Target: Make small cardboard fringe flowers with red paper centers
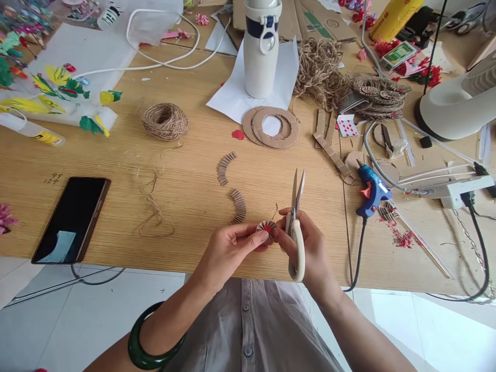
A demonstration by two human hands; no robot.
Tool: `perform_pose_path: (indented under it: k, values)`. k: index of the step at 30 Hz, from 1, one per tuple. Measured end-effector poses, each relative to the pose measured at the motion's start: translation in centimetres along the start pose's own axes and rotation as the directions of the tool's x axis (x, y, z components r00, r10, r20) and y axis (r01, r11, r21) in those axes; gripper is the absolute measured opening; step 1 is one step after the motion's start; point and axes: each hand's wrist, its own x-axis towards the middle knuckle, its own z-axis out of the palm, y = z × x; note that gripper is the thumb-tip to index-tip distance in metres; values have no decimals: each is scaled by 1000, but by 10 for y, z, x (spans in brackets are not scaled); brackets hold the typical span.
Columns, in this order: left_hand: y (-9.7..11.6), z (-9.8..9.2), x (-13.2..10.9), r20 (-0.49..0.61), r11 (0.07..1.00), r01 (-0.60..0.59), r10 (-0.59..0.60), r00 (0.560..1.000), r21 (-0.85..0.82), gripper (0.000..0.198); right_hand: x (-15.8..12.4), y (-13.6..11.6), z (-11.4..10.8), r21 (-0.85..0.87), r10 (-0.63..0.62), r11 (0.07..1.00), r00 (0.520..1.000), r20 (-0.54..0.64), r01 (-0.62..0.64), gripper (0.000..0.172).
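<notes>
My left hand (228, 253) pinches a small corrugated cardboard rosette (266, 230) with a red centre between thumb and fingers. My right hand (306, 248) grips white-handled scissors (295, 227), their slightly parted blades pointing up just beside the rosette. A green bangle (155, 336) circles my left wrist. Two curved, fringed cardboard strips (227, 168) (238, 206) lie on the wooden table (186, 206) a little above my hands. Farther up sit a ball of jute twine (165, 121) and a cardboard ring (270, 128).
A blue glue gun (372, 190) lies right of my hands, its black cord running off the table edge. A black phone (72, 219) lies at left. A white bottle (261, 49), stacked cardboard coils (380, 98), and a white power strip (453, 191) crowd the back and right.
</notes>
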Motion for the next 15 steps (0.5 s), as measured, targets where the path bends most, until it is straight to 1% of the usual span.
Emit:
perform_pose_path:
  k: [4, 6, 8, 10, 12, 15]
  values:
    - [-9, 3, 0, -100, 999, -49, 48, 994, -12, 26, 3, 2, 2, -1, -17, 1000, 998, 61, 17, 42]
    - [-10, 1, 0, -132, 998, -60, 59, 989, 1, 26, 3, 1, -4, -58, -16, 998, 995, 95, 22, 43]
    - [-8, -1, 1, -172, 998, -61, 59, 983, -2, 27, 0, -1, -13, -157, 2, 987, 991, 133, 20, 44]
    - [-5, -3, 1, -217, 998, -66, 60, 974, -20, 26, -6, -3, -22, -262, 42, 965, 981, 190, 10, 44]
    - [-2, -3, 1, -245, 995, -81, 67, 967, -49, 24, -12, -4, -29, -331, 105, 943, 964, 244, -19, 45]
    - [0, 1, 0, -272, 992, -99, 74, 959, -79, 22, -21, -2, -30, -359, 159, 932, 946, 282, -50, 48]
